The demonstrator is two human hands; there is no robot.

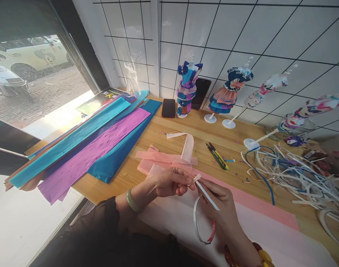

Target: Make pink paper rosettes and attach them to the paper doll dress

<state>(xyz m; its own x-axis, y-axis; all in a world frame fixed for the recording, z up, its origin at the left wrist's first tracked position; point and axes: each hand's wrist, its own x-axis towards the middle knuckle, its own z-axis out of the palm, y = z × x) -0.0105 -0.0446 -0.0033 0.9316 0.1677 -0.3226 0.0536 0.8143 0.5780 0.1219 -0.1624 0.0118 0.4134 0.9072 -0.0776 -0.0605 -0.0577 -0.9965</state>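
Note:
My left hand (171, 181) pinches a small folded piece of pale pink paper (197, 177) between thumb and fingers. From the other side, my right hand (221, 202) closes on the same piece, fingertips almost touching those of the left. A narrow white strip (208, 196) sticks out from there across the back of my right hand. Below the right fingers hangs a thin tape roll (196, 222), white outside with red print on its inner side. Beneath both hands lie sheets of pink paper (258, 196), and just beyond them is a curled pale pink strip (188, 146).
Yellow-and-black snips (216, 155) lie beyond my hands. Coloured paper lengths (97, 148) are stacked at left. Dressed miniature mannequins (187, 89) and a phone (168, 108) stand or lie along the tiled wall. Tangled white strips (300, 178) heap up at right.

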